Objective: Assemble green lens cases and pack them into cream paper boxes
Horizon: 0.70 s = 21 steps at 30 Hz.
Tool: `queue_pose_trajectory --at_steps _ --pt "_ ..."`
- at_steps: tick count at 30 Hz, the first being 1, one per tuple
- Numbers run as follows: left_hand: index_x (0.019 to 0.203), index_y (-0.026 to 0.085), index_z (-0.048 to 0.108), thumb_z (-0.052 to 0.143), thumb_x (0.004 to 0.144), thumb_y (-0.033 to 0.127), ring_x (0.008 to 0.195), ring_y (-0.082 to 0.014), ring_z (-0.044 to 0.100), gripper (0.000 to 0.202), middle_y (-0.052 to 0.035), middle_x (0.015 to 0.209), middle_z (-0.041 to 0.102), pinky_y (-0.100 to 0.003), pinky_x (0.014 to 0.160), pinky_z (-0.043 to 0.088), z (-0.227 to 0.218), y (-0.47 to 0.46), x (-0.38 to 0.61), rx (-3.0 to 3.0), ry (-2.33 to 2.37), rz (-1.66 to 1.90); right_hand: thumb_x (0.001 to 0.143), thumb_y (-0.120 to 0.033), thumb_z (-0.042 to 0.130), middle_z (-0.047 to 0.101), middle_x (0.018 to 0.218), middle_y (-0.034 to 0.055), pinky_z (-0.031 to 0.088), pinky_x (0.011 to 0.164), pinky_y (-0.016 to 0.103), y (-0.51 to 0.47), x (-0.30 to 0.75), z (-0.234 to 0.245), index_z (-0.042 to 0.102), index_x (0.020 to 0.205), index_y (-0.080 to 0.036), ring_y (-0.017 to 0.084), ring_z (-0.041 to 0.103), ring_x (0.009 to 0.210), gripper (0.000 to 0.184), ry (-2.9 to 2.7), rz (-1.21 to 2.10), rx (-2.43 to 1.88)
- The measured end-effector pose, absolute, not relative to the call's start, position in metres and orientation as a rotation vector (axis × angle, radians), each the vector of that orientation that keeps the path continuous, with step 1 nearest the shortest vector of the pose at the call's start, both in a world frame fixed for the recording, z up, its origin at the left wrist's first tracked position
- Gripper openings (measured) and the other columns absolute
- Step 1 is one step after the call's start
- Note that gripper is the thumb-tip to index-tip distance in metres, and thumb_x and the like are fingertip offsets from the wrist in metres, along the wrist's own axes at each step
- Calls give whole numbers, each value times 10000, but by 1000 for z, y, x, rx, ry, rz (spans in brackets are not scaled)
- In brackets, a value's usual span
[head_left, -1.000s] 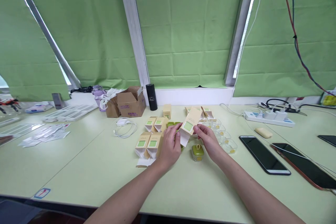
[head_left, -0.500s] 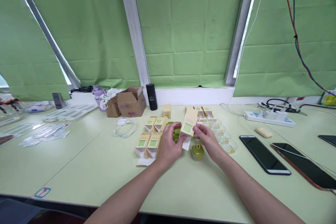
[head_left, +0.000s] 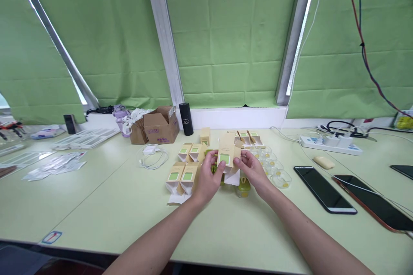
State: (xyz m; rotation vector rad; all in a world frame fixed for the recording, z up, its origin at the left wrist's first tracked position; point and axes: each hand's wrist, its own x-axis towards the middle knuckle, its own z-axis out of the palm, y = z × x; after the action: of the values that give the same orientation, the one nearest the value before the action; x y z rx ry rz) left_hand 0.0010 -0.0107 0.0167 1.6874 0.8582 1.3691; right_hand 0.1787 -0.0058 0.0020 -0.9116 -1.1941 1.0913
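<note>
Between my two hands is a small tan paper box (head_left: 228, 148) with a green window printed on its front; a white flap hangs from its lower end. My left hand (head_left: 208, 178) grips its left side, thumb on the front. On the opposite side, my right hand (head_left: 254, 171) pinches the edge with thumb and fingers. Just below the box stands a small clear jar with a green lid (head_left: 243, 187) and a loop on top. More green lids, partly hidden, lie behind my left hand. Similar tan boxes (head_left: 189, 176) with open ends stand to the left.
Several clear cups (head_left: 274, 167) with yellow spots sit right of my hands. More tan boxes (head_left: 250, 138) stand behind. Two phones (head_left: 324, 189) lie at the right near a power strip (head_left: 332, 145). A cardboard box (head_left: 161, 124) and black bottle (head_left: 186, 119) stand at the back.
The box has turned more upright and shifted slightly left, and its white flap now shows wider. My right hand has moved a little left along with it.
</note>
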Motion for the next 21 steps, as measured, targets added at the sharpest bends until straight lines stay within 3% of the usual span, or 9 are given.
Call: queue_pose_trajectory --at_steps 7,12,16,21 --pt "1256 216 555 731 938 592 1076 -283 768 523 -124 1174 793 -397 923 596 11 -1 1 1488 756 1375 689 -660 906 835 1051 105 605 769 394 -10 178 6 638 1109 -252 295 793 893 644 -1198 1195 -862" --pt "1227 215 568 799 879 566 1028 -295 784 545 -116 1141 807 -430 929 597 14 -1 1 1365 695 1353 647 -648 941 844 1042 128 635 772 416 -10 180 8 693 1100 -227 314 807 891 666 -1132 1221 -869" --pt "1197 202 593 855 827 539 957 -284 794 564 -109 1079 818 -400 877 596 16 0 1 1278 669 1349 618 -653 956 842 1081 137 655 849 443 -10 180 12 769 1084 -209 341 807 982 670 -1139 1229 -869" --pt "1198 186 621 918 771 483 853 -270 798 599 -91 976 827 -378 830 599 16 1 1 1161 630 1325 609 -673 950 848 1030 127 666 827 438 -11 181 13 818 1027 -205 349 809 966 642 -1145 1212 -900"
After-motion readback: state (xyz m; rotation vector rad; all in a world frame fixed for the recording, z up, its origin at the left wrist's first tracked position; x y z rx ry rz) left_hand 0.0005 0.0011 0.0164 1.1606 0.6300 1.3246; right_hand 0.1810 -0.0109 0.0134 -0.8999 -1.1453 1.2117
